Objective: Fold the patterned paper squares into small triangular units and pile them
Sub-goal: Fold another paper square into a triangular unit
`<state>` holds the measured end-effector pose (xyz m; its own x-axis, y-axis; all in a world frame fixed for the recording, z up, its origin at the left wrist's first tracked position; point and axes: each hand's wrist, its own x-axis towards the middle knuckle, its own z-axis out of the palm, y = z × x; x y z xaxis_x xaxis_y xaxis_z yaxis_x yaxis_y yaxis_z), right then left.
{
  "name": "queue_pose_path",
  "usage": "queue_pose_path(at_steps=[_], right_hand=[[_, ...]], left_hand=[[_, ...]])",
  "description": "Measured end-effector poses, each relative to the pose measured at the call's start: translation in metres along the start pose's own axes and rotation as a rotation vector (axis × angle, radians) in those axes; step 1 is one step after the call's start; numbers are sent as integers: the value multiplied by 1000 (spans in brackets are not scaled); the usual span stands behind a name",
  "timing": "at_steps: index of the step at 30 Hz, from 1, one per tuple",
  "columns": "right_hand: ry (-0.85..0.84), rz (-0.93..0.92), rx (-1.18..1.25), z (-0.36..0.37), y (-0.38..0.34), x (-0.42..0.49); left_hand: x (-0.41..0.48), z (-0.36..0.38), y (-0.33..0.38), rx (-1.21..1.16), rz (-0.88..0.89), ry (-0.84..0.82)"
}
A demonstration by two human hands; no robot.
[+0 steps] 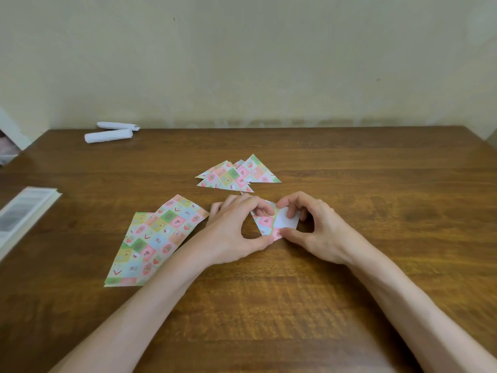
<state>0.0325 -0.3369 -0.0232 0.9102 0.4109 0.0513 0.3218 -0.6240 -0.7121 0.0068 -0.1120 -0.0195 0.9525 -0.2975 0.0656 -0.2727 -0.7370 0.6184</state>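
Since your left forearm (150,289) crosses edge of unfolded stack (156,238), elbow shift may scatter it. Left hand (231,232) pinches half-folded square (265,224) on surface (382,189); right hand (317,232) pinches its white flap (286,220); uneven pull likely skews crease.

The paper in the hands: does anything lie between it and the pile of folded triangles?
Nothing visible does. The left hand and the right hand pinch the half-folded paper; only bare table lies between it and the pile of triangles just beyond.

Probably a home room, wooden table (349,184) against plain cream wall (269,63)
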Motion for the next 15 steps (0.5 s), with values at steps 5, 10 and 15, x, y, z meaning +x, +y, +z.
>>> queue_pose_path(at_steps=[5, 10, 15], right_hand=[[-5, -7, 62, -3, 3, 0], [112, -19, 192, -11, 2, 0], [81, -116, -69, -21, 5, -3]], left_hand=[[0, 0, 0, 9, 4, 7], [-7, 2, 3, -24, 53, 46], [-12, -12, 3, -199, 90, -103]])
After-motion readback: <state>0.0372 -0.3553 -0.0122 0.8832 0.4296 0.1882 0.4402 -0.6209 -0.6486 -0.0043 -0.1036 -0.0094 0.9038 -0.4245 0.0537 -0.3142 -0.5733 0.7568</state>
